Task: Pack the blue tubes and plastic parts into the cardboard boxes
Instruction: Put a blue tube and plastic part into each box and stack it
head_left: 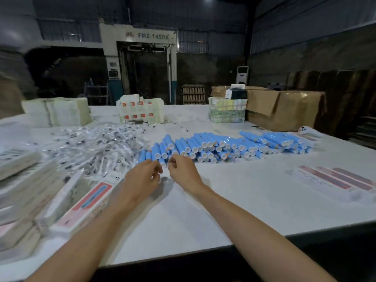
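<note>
Where hands meet: left hand (142, 179), right hand (184, 173), beside blue tubes (213, 146)
Grip: both curled, whether holding anything unclear

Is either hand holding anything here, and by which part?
Cannot tell: left hand and right hand curl beside the white-capped end of one blue plastic tube; blur hides contact.

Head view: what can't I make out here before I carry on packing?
All in the head view:
- Left hand and right hand: curled fingers and blur hide whether either grip holds anything.
- Pile of blue plastic tubes with white caps: count unreadable; tubes overlap.
- Heap of clear plastic parts: pieces blur together.
- Stack of white flat cartons: cut by left edge, blurred.
- Red-and-white flat cartons: print too blurred.
</note>
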